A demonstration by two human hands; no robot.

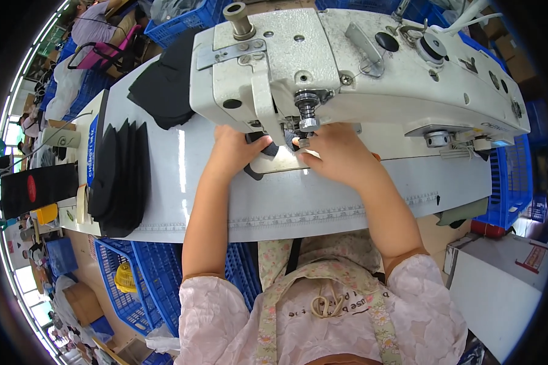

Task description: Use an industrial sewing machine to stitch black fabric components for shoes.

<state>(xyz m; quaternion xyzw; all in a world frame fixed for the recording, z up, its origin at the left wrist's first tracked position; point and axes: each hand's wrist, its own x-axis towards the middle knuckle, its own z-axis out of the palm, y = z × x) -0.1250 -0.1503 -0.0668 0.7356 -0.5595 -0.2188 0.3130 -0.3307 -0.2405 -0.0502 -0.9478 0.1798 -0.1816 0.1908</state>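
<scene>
My left hand (pixel 230 149) rests on the sewing machine bed with its thumb on a dark fabric piece (pixel 269 146); its other fingers are partly hidden under the machine head. On the needle's right, my right hand (pixel 338 153) pinches the same fabric, thumb and forefinger close together. Above both hands stands the white sewing machine (pixel 280 45), its needle area brightly lit. Part of the fabric is covered by the presser parts. A corner of dark cloth (pixel 253 173) hangs over the bed's front edge by my left thumb.
At the left of the grey table (pixel 170 182) lies a stack of black cut pieces (pixel 122 176). More black pieces (pixel 164 88) lie behind it. A printed ruler strip (pixel 286 218) follows the front edge. Blue crates (pixel 158 283) stand below, and a white box (pixel 499 286) at right.
</scene>
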